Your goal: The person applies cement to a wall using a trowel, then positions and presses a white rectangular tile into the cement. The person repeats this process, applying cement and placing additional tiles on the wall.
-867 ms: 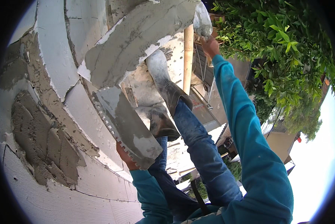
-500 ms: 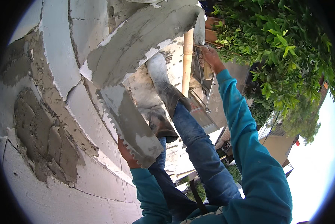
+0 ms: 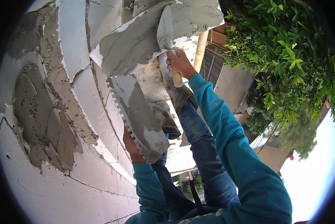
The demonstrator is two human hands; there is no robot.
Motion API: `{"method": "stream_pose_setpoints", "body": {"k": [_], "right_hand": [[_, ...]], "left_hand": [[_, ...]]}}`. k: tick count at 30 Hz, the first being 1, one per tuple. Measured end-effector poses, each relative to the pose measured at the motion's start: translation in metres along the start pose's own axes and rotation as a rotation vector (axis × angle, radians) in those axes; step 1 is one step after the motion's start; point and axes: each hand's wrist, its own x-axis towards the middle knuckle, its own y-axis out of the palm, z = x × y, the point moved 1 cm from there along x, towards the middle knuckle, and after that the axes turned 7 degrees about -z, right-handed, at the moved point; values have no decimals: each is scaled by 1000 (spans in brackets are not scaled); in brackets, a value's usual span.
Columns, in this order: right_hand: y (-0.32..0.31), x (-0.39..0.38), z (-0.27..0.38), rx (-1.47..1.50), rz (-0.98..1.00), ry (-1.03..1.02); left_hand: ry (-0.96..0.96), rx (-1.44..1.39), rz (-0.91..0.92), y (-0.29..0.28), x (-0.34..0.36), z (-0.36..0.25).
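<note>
My right hand (image 3: 179,63) grips the wooden handle of a trowel (image 3: 165,28), whose mortar-smeared blade lies against the grey-coated face of a white block (image 3: 145,37) near the top of the wall. My left hand (image 3: 132,147) holds a notched trowel (image 3: 139,114) from beneath; its flat blade is coated with wet grey mortar and its toothed edge faces the wall. Both sleeves are teal. My jeans-clad legs and mortar-caked boots (image 3: 171,108) stand beside the wall.
The white block wall (image 3: 81,112) fills the left side, with rough patches of grey mortar (image 3: 44,119) and thick mortar joints. A wooden pole (image 3: 201,50) and a metal scaffold frame stand behind the boots. Leafy green bushes (image 3: 286,63) fill the right side.
My right hand has swung left from near the pole to the mortared block, bringing its trowel onto the block's face. The left hand with the notched trowel has barely shifted.
</note>
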Motion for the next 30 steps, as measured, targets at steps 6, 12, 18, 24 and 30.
{"method": "stream_pose_setpoints", "body": {"k": [6,12,18,24,30], "right_hand": [[49,-11,-24,-359,31,-167],[65,-2,-11,-944,-143,-759],[33,49,51,-1239,-112,-616],[-85,14,57,-1103,-313,-423],[-136,-78,96,-1152,-411,-696]], "left_hand": [[-94,-178,-78,-5,-2,-1],[-109,-156,-129,-11,-3,-1],[145,38,-41,-18,-3,5],[-11,-205,-23,-10,-1,-2],[-147,-425,22,16,-3,-10]]}}
